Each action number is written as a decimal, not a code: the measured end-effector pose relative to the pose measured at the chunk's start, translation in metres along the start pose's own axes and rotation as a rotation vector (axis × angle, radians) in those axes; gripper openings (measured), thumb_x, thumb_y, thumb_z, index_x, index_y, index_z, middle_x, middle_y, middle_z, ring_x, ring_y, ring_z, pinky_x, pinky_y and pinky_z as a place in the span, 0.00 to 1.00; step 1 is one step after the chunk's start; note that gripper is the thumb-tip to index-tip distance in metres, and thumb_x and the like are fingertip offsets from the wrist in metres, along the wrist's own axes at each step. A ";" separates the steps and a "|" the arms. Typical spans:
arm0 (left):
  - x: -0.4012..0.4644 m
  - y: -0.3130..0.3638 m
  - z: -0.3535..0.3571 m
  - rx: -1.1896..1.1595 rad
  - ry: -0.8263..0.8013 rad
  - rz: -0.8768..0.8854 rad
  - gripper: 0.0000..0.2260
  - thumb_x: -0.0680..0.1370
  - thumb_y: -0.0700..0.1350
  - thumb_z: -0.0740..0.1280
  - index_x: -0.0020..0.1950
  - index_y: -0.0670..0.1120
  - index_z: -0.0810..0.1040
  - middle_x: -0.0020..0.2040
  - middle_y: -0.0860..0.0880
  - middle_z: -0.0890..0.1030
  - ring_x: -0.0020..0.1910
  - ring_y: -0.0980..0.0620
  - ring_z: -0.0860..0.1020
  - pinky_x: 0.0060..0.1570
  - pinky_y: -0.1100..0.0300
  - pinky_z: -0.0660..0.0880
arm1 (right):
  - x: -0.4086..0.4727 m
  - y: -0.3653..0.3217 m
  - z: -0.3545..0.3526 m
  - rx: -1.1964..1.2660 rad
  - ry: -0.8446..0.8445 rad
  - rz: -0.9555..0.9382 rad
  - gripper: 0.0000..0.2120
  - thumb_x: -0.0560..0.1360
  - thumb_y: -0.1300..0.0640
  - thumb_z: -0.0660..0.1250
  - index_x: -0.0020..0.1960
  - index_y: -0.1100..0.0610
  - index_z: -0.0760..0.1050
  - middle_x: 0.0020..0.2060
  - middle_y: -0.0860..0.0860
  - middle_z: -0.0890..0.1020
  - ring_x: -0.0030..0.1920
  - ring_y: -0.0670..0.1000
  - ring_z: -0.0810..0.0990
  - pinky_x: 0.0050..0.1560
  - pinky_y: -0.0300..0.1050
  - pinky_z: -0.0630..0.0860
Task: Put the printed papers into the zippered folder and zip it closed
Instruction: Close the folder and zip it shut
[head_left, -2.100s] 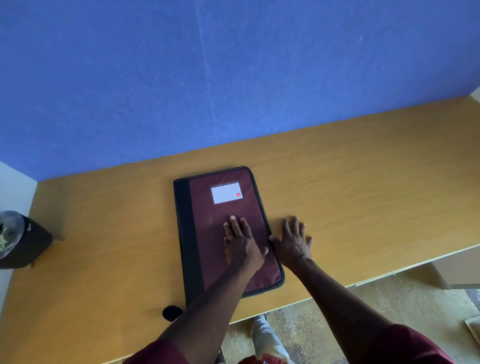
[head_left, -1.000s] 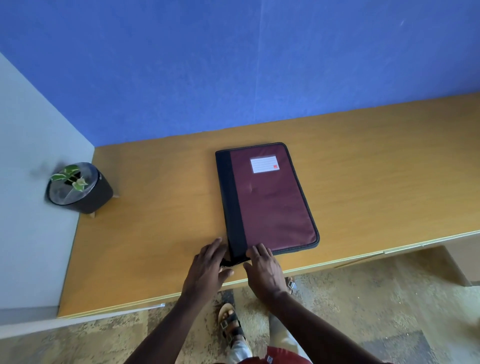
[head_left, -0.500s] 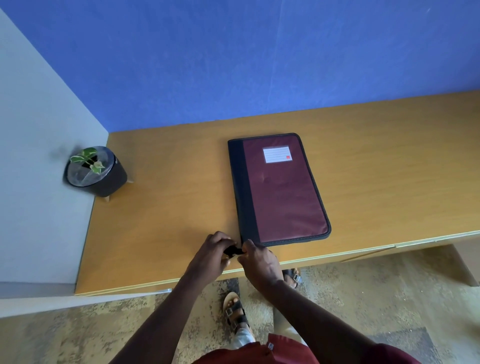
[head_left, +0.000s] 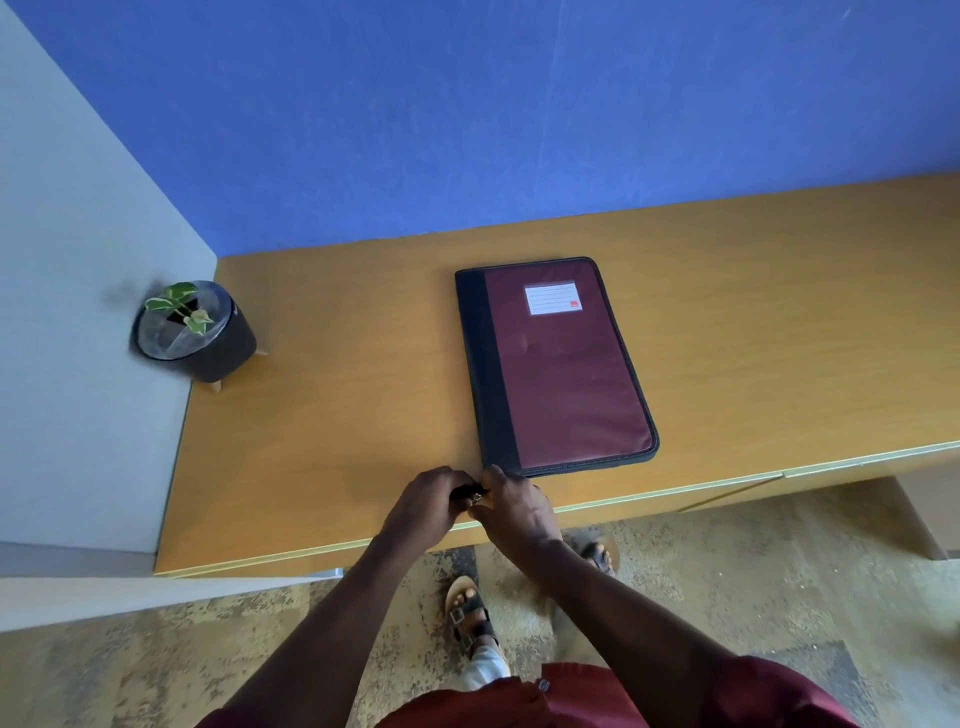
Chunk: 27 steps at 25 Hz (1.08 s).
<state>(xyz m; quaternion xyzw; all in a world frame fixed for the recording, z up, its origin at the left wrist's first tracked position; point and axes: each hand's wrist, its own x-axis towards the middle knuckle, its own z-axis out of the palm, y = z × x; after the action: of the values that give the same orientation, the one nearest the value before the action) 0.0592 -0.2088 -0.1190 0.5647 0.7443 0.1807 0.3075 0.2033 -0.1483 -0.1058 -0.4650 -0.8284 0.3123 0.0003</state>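
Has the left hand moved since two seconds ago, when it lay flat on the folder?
Yes. The left hand has come off the cover toward the desk's near edge, and now meets the right hand at the folder's near-left corner.

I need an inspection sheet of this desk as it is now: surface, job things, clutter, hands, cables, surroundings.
Surface: wooden desk, mostly bare.
Job's things: maroon zippered folder lies flat and closed, white label at its far end; printed papers not visible.
Clutter: potted plant at the desk's left edge.
Hands: left hand and right hand meet at the folder's near left corner, pinching a small dark tab, probably the zipper pull.
Cables: nothing seen.
Surroundings: blue wall behind, grey partition left, patterned floor.
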 end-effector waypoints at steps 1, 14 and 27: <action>0.000 0.000 0.001 -0.022 0.000 -0.005 0.08 0.76 0.45 0.72 0.54 0.53 0.83 0.49 0.53 0.84 0.47 0.54 0.82 0.45 0.55 0.80 | 0.000 -0.001 -0.001 -0.002 0.001 -0.005 0.14 0.74 0.49 0.71 0.54 0.53 0.71 0.47 0.52 0.81 0.41 0.52 0.80 0.38 0.45 0.75; 0.006 -0.001 0.000 -0.137 -0.026 -0.069 0.05 0.76 0.45 0.73 0.50 0.50 0.86 0.46 0.52 0.87 0.46 0.55 0.83 0.46 0.55 0.80 | 0.003 0.000 -0.005 -0.133 0.012 -0.108 0.04 0.81 0.54 0.61 0.54 0.54 0.73 0.38 0.54 0.81 0.34 0.54 0.78 0.34 0.48 0.80; 0.006 0.002 -0.002 -0.174 -0.025 -0.134 0.04 0.76 0.44 0.73 0.49 0.50 0.86 0.45 0.53 0.86 0.44 0.55 0.82 0.44 0.57 0.79 | 0.004 -0.003 -0.004 -0.028 -0.009 -0.019 0.06 0.80 0.52 0.63 0.53 0.53 0.69 0.40 0.53 0.81 0.37 0.55 0.80 0.38 0.49 0.79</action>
<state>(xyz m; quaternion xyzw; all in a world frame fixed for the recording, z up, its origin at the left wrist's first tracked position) 0.0584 -0.2028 -0.1182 0.4870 0.7580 0.2165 0.3760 0.2000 -0.1445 -0.1024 -0.4556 -0.8371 0.3028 -0.0070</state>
